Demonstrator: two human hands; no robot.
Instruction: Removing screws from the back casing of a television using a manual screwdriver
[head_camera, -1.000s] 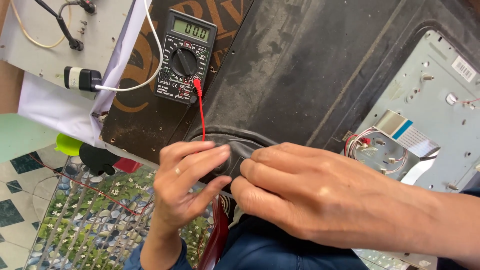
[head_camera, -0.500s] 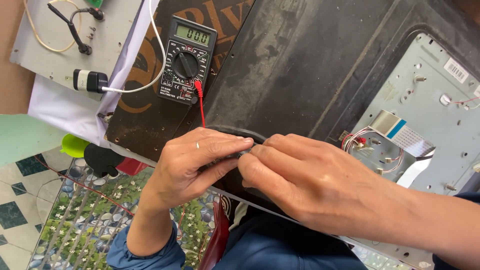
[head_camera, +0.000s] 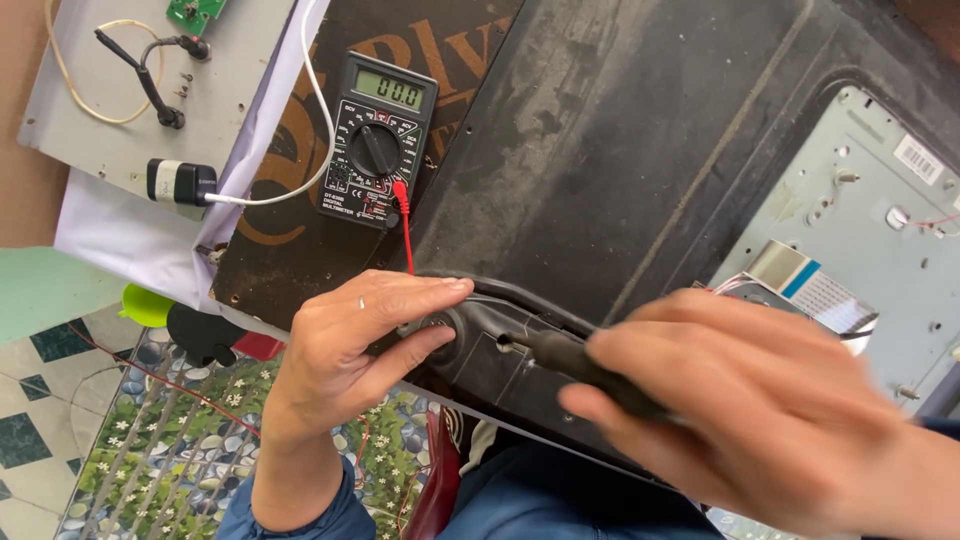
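My left hand (head_camera: 350, 350) rests on the near edge of a big black plastic back cover (head_camera: 640, 170), thumb and fingers pinching a raised black part of it (head_camera: 470, 345). My right hand (head_camera: 760, 410), blurred, grips a dark-handled screwdriver (head_camera: 580, 365) whose tip meets a screw hole (head_camera: 503, 342) in that raised part. A black digital multimeter (head_camera: 378, 140) lies on the cover above my left hand, and its red lead (head_camera: 406, 235) runs down under my fingers.
A grey metal chassis with a flat ribbon cable (head_camera: 850, 250) shows at right. At top left lies a grey panel (head_camera: 140, 90) with a white cable and black plug (head_camera: 180, 182). Patterned floor and a green object (head_camera: 145, 305) sit below left.
My right hand has pulled away to the right from the left one and now holds the screwdriver against the cover. My left hand stays on the raised part.
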